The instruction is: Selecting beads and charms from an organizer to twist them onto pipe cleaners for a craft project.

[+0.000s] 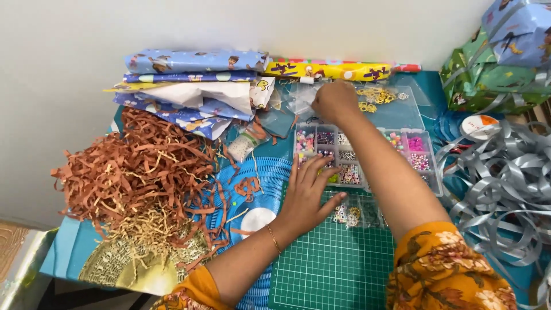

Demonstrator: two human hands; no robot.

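Note:
My left hand lies flat with fingers spread, its fingertips on the near left part of a clear compartment box of coloured beads. A gold bracelet circles its wrist. My right hand reaches across the bead box to its far side, fingers curled down on small clear plastic bags; whether it grips one is unclear. Yellow bead pieces lie on the clear box lid just right of that hand. A green cutting mat lies under my forearms.
Brown and tan shredded paper is heaped at the left. Folded patterned wrapping paper and a yellow roll lie at the back. Grey curled ribbon piles at the right, with wrapped gift boxes behind it.

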